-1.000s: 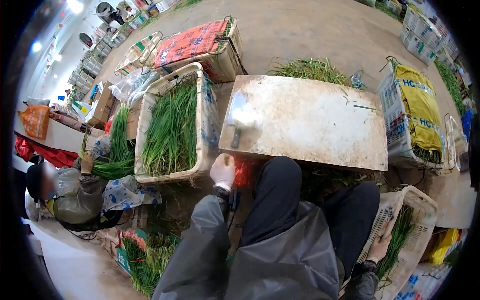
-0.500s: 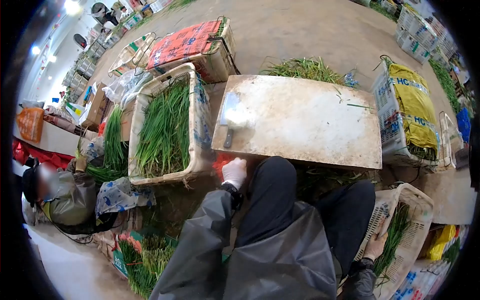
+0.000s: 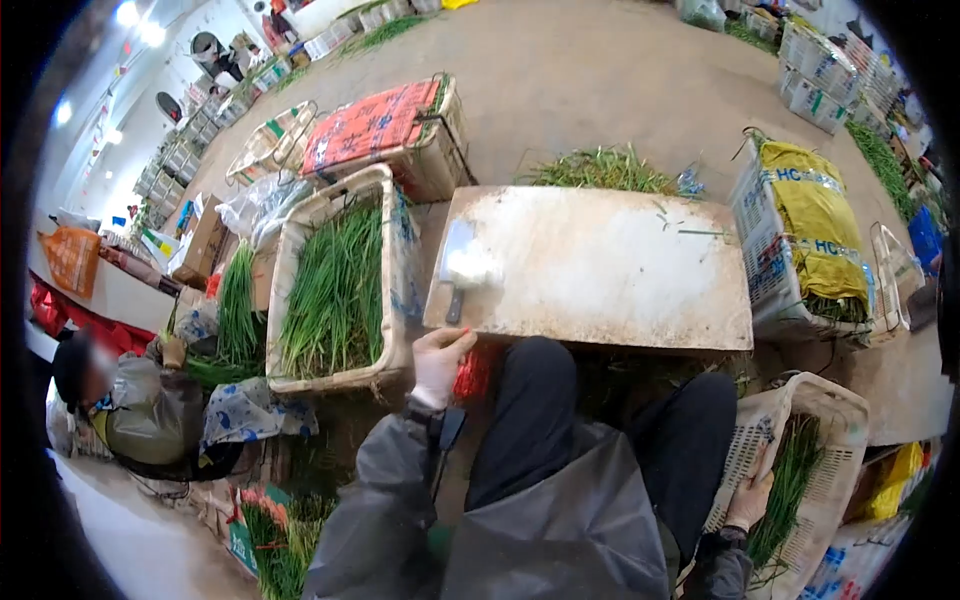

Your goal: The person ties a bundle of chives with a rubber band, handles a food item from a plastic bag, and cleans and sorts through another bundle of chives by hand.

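My left hand (image 3: 438,368), in a pale glove, is raised at the near left corner of the white board (image 3: 600,265). Its thumb and fingers are pinched together, with a bit of red strand at the tips. A bunch of red strands (image 3: 472,373) hangs just beside it, next to my knee. A knife (image 3: 455,303) with a dark handle and broad blade lies on the board's left side. My right hand (image 3: 750,498), also gloved, reaches into the right crate (image 3: 845,410). Its fingers curl at the long green chives (image 3: 792,480) there, partly hidden.
A crate (image 3: 388,280) of chives stands left of the board. Behind it is a crate with an orange cover (image 3: 372,125); at right, one with a yellow cover (image 3: 815,215). Loose greens (image 3: 600,170) lie beyond the board. Another person (image 3: 145,400) sits at far left.
My left hand has risen from beside the red strands toward the board's corner, a bit of red now at its fingertips. My right hand stays in the crate. The view has tilted slightly up.
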Demonstrator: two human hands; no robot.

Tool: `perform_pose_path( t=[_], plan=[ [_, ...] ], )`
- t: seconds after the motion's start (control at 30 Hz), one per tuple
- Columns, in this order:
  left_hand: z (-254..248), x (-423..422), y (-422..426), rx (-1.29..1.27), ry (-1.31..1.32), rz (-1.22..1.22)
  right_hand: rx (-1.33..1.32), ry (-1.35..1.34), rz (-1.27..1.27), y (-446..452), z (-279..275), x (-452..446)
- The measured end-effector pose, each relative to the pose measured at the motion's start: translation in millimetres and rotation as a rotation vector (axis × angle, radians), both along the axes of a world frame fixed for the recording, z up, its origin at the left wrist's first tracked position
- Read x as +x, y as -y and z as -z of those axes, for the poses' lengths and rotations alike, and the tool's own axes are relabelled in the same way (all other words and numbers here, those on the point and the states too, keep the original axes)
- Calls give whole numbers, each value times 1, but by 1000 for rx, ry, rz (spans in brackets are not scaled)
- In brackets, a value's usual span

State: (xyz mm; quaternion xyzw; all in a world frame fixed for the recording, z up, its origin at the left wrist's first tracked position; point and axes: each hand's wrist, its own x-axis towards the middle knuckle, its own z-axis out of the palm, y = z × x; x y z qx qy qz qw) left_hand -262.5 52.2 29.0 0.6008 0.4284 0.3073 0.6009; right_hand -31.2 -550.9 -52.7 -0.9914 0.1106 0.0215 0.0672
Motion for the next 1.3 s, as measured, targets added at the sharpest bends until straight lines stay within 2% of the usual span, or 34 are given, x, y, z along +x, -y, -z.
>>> perform_pose_path(
  t=[0.1, 0.17, 0.23, 0.27, 0.33, 0.4, 0.47, 0.53, 0.57, 0.63, 0.67, 0.77, 0.8, 0.93, 1.0, 1.1, 1.13, 1.2, 1.3],
  plan=[
    [-71, 16, 22, -55, 232, 114, -34, 45, -8, 8, 11, -1],
    [-113, 29, 48, -186, 403, 194, -31, 62, -47, 14, 16, -2],
    [-139, 46, 68, -239, 544, 331, -8, 42, -27, 23, 25, 3],
    [-149, 55, 80, -255, 647, 410, 37, 114, -81, 30, 33, 4],
    [-161, 73, 101, -383, 693, 518, 68, 117, -76, 33, 32, 5],
    [-165, 90, 116, -453, 646, 705, 394, 22, -121, 39, 9, 13],
    [-161, 104, 135, -542, 575, 732, 509, 166, -59, 48, 0, 29],
    [-159, 111, 154, -625, 510, 756, 776, 356, -128, 18, -86, 35],
    [-159, 116, 161, -657, 478, 769, 829, 371, -141, 0, -130, 39],
    [-156, 124, 174, -675, 448, 820, 950, 460, -286, -26, -182, 46],
    [-154, 129, 180, -683, 437, 840, 890, 495, -386, -45, -211, 43],
    [-148, 143, 198, -755, 424, 892, 1103, 345, -651, -106, -261, 34],
    [-145, 149, 203, -776, 436, 930, 1024, 291, -791, -123, -267, 32],
    [-137, 169, 224, -906, 458, 891, 1107, 129, -1047, -176, -249, 34],
    [-134, 177, 230, -867, 399, 859, 1330, -54, -992, -191, -234, 35],
    [-116, 186, 233, -786, 388, 778, 1465, -70, -864, -201, -197, 41],
    [-113, 187, 234, -748, 363, 761, 1579, -174, -752, -201, -196, 40],
    [-107, 194, 238, -669, 338, 737, 1690, -364, -703, -198, -190, 43],
    [-96, 202, 238, -592, 286, 705, 1601, -256, -691, -200, -170, 49]
  ],
)
